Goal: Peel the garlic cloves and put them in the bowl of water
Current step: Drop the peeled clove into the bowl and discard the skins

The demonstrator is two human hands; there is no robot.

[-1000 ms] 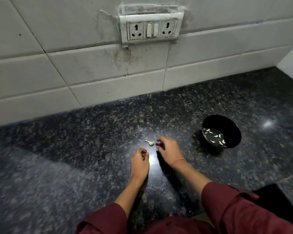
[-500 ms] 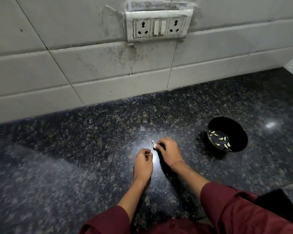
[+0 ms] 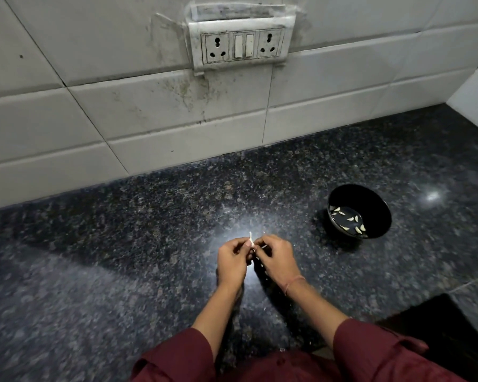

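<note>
- The left grip (image 3: 232,261) shows its back upward, fingers curled, with thumb and fingertips pinching a garlic clove (image 3: 251,242) at its far right edge.
- The right grip (image 3: 278,260) sits just right of the left one, fingers curled inward, its tips meeting the same clove.
- The bare left forearm (image 3: 218,312) and right forearm (image 3: 318,307) converge toward the grips.
- A thin thread (image 3: 293,283) circles the right wrist just behind the right grip.

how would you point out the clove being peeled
Below the wall socket, on the dark counter, the left hand and right hand meet near the black bowl. The garlic clove is pinched between them, unlike the peeled cloves in the bowl's water.
</note>
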